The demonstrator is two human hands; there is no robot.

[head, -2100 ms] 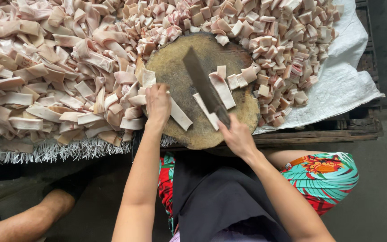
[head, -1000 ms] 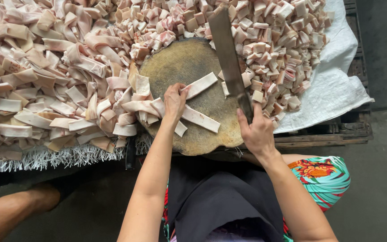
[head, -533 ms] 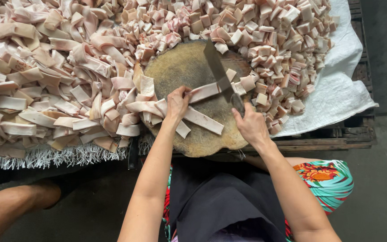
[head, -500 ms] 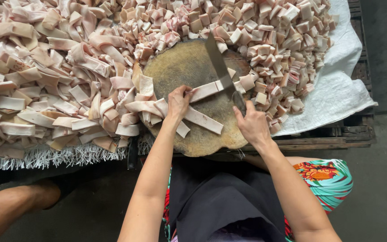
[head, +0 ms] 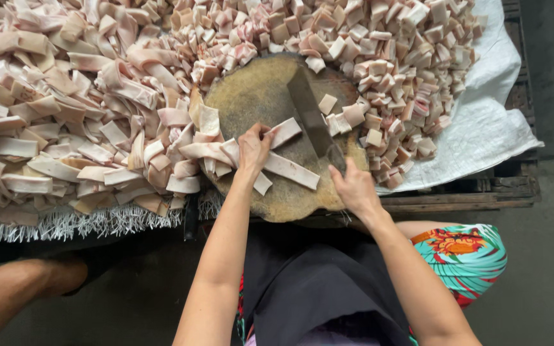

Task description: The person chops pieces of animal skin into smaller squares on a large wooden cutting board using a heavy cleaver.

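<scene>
Since half a second ago the cleaver (head: 312,122) has come down from its raised tilt, and its blade now lies low across the round wooden chopping block (head: 251,96), its edge against the end of the strip being cut. That pale pork-skin strip (head: 283,133) lies on the block just left of the blade, with a second, longer strip (head: 292,171) below it.

The left hand (head: 254,146) rests palm down on the strips, fingers bent and pressing the upper one flat; its forearm runs straight up from the bottom of the view. The right hand (head: 352,187) has its grip closed around the cleaver's handle at the block's near right rim, wrist angled inward, forearm coming in from the lower right.

A heap of uncut long strips (head: 65,128) covers the worktop to the left of the block, some spilling onto its rim. Small square cut pieces (head: 379,57) are piled above and to the right, on a white woven sack (head: 482,134) spread over a wooden pallet (head: 482,192).

The cleaver's handle is hidden inside the fist, and the block's near edge is partly covered by both hands. Another person's bare limb (head: 14,295) shows at lower left, cut off by the frame.
</scene>
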